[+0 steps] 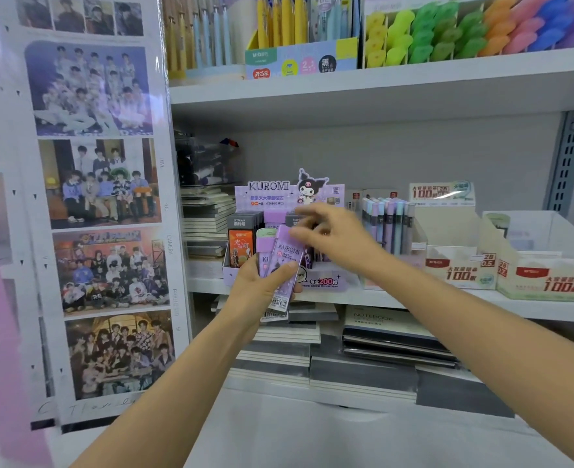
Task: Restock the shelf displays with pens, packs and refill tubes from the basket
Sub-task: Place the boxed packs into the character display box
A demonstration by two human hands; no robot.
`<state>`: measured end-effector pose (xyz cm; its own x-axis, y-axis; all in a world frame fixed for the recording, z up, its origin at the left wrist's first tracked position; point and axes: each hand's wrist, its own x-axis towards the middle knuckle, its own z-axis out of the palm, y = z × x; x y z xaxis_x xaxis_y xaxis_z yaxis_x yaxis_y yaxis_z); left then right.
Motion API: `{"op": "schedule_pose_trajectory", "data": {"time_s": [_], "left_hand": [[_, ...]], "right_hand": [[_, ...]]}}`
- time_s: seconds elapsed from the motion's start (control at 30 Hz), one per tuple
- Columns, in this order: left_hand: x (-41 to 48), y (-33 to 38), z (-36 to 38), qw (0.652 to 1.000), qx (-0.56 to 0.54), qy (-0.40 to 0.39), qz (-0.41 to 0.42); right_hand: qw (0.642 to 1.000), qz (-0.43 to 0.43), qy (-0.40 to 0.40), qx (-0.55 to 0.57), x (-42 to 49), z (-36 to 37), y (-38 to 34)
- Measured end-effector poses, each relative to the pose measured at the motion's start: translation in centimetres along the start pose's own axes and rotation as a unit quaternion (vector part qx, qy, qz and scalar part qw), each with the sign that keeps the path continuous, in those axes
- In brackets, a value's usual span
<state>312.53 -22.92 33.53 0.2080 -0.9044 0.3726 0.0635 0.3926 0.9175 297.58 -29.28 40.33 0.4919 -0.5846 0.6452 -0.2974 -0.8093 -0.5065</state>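
Observation:
My left hand [260,287] holds a small stack of purple Kuromi refill tubes [284,265] upright in front of the middle shelf. My right hand [333,236] pinches the top end of the front tube, fingers curled over it. Right behind them stands the purple Kuromi display box [279,194], with dark and orange refill tubes [243,238] in its left part. The basket is out of view.
To the right stand pastel refill tubes [385,221] and beige display boxes [458,261] marked 100. Notebooks [312,363] are stacked on the shelf below. The top shelf [414,79] carries pens and coloured highlighters. A photo poster panel [93,197] fills the left.

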Motion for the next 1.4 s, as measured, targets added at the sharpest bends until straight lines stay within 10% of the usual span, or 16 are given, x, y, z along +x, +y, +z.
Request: {"op": "schedule_pose_trajectory", "data": {"time_s": [0.2, 0.43, 0.9, 1.4], "left_hand": [[-0.9, 1.0, -1.1, 0.995, -0.041, 0.030, -0.086], [-0.4, 2.1, -4.4, 0.990, -0.062, 0.101, -0.072], [0.2, -0.7, -5.7, 0.998, -0.010, 0.069, -0.005], [0.6, -1.2, -6.7, 0.999, 0.025, 0.040, 0.009]], "right_hand": [[0.996, 0.047, -0.047, 0.057, -0.4, 0.7, -1.2], [0.978, 0.017, 0.168, 0.123, 4.0, -1.9, -2.7], [0.980, -0.032, 0.096, -0.169, 5.8, 3.7, -1.1], [0.974, -0.020, 0.033, -0.221, 6.5, 4.1, -0.4]]}}
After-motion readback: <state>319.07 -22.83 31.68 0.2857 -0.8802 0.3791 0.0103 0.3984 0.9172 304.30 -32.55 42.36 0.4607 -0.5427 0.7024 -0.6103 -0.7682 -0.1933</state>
